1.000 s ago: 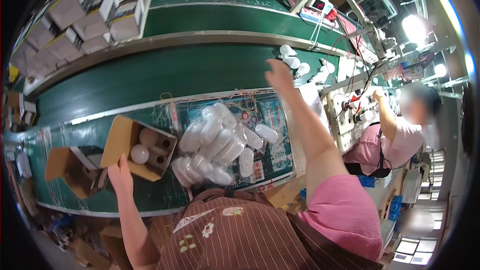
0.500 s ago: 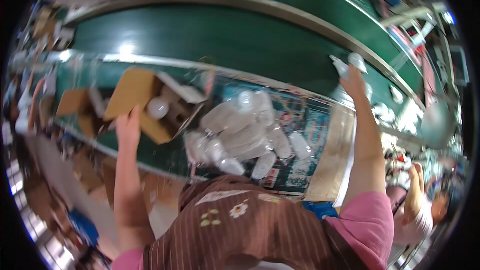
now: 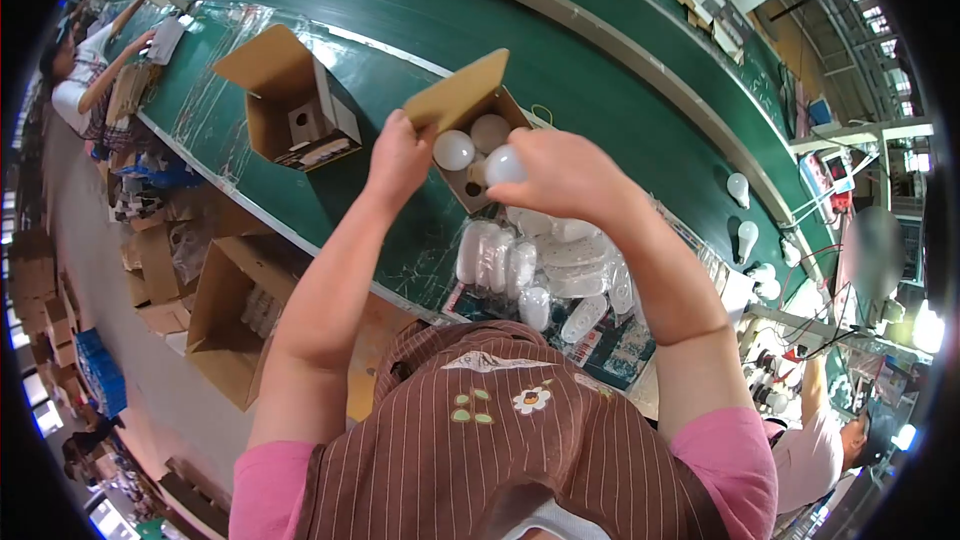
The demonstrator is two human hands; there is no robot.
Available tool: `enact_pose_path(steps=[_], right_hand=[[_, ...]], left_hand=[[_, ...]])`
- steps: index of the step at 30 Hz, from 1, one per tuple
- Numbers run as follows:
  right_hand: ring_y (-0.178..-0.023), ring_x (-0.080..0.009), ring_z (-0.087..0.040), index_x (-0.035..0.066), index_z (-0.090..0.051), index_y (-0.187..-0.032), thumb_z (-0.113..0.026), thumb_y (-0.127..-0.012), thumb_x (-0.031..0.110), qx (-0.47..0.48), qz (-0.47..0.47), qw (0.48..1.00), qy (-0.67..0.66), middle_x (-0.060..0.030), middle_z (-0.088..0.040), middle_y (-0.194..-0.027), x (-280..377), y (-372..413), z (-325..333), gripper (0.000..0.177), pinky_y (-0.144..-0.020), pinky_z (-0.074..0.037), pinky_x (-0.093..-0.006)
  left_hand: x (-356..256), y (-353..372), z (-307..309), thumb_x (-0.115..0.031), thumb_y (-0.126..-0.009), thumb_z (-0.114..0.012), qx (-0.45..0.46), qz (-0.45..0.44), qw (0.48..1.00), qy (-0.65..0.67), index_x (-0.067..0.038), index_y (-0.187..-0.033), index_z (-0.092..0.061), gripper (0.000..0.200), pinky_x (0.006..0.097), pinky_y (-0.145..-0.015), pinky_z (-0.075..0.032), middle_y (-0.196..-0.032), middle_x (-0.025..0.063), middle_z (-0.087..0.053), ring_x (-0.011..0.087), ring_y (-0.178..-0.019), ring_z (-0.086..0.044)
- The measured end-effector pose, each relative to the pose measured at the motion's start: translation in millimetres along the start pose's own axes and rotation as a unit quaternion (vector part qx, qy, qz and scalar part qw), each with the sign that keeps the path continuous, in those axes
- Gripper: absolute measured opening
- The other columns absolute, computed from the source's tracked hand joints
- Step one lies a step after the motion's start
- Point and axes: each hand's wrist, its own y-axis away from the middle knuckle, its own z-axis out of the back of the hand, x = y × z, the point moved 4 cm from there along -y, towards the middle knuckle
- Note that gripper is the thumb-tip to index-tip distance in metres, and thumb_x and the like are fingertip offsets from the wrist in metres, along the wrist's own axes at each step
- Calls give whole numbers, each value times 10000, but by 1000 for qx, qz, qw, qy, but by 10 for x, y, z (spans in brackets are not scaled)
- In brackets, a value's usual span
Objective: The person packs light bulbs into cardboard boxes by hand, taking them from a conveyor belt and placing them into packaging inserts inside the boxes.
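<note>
The head view looks down onto the workbench [image 3: 205, 135].

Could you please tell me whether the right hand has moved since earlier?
Yes: judged against the wrapped pile, the right hand has moved leftward, from beyond its right side to the bulb box.

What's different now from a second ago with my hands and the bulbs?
Your right hand has come back leftward from the loose bulbs on the green belt to the open box, and now holds a white bulb at its opening. Your left hand still grips the box's flap; the bagged white pieces remain heaped alongside.
</note>
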Motion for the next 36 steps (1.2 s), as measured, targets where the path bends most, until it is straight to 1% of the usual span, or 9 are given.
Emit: enact_pose_path(steps=[9,14,16,17,18,19,22,23,36], right_hand=[[-927,-309,-721,42,-757,-916,-622,-777,178,177,-44,978,99,-186,-733,-960,56,-761,-1031,237,-793,-564,-426],[-921,-308,-687,-18,-679,-1057,-713,-791,294,-74,54,980,-177,-179,-703,-987,-248,-87,-281,412,-819,-541,-400],[-987,-341,-667,38,-699,-1065,-642,-837,277,-160,-100,950,-250,-161,-702,-1054,-824,296,224,335,-875,-527,-407],[-856,-206,-671,96,-683,-1135,-656,-857,201,-254,-126,946,-158,-94,-704,-927,-1422,392,246,299,-798,-530,-349],[-1107,-334,-632,82,-662,-1194,-555,-872,222,-222,-271,931,-101,-153,-678,-1166,-1818,560,419,367,-958,-495,-421],[-994,-294,-667,41,-652,-1174,-640,-849,191,-317,-277,906,-41,-172,-687,-1054,-2757,663,231,358,-884,-518,-401],[-1276,-373,-516,28,-468,-1392,-649,-827,176,-105,-444,884,106,-221,-540,-1374,-4139,1099,124,612,-1076,-422,-435],[-1326,-361,-475,39,-410,-1450,-662,-823,169,-189,-383,892,151,-224,-493,-1429,-5131,1393,-340,688,-1113,-387,-430],[-1179,-470,-555,130,-417,-1426,-719,-745,314,-194,-514,829,104,-292,-521,-1312,-4743,1422,-600,767,-989,-483,-494]], left_hand=[[-97,36,58,-235,-930,-576,-48,-70,986,-142,22,-979,-649,271,502,-818,-496,-972,242,-595,439,-935,-593],[-142,34,90,-139,-943,-551,11,-58,997,-40,8,-1147,-657,273,417,-948,-463,-1168,228,-629,411,-1085,-591],[-150,39,90,-93,-948,-569,16,-58,998,-25,19,-1170,-638,259,395,-937,-466,-1151,213,-651,361,-1095,-613],[-167,77,106,-86,-951,-570,5,-49,999,-13,22,-1176,-632,257,393,-932,-468,-1142,210,-658,346,-1094,-618],[-172,71,103,-80,-955,-571,-7,-37,999,-3,24,-1182,-627,256,390,-928,-470,-1132,207,-664,332,-1093,-623],[-191,35,57,-76,-957,-571,5,-42,999,8,26,-1187,-623,257,386,-922,-472,-1128,202,-667,321,-1088,-628],[-156,28,49,-90,-958,-581,21,-32,999,-10,27,-1188,-608,260,374,-875,-487,-1091,187,-663,327,-1012,-645],[-57,26,56,-109,-951,-598,-6,-62,995,-78,25,-1099,-620,201,376,-815,-491,-1004,182,-644,344,-918,-642],[-123,52,70,-184,-936,-620,-4,22,998,-59,25,-986,-594,216,446,-753,-487,-902,221,-572,426,-888,-606]])
